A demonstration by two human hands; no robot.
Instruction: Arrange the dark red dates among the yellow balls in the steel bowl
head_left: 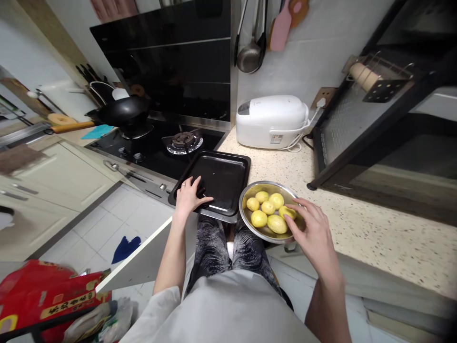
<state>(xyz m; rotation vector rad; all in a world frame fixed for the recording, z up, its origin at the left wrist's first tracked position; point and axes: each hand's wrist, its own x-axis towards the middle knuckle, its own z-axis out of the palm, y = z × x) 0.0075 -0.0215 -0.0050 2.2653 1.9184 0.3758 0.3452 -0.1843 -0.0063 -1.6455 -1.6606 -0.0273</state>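
A black baking tray [223, 178] lies partly on the counter and partly over the hob's edge, with nothing in it. My left hand [191, 195] rests on its near left side, fingers spread. To the right of the tray, a round metal bowl [244, 216] holds several yellow, potato-like pieces [277, 224]. My right hand [307, 219] reaches over the bowl's right rim, with thumb and fingers around the rightmost yellow piece [286, 211], which still sits among the others.
A white appliance [273, 121] stands behind the bowl, by the wall. A large black oven [385, 143] is at the right. A wok [124, 112] sits on the hob's left burner. An open cabinet door [143, 257] juts out at lower left.
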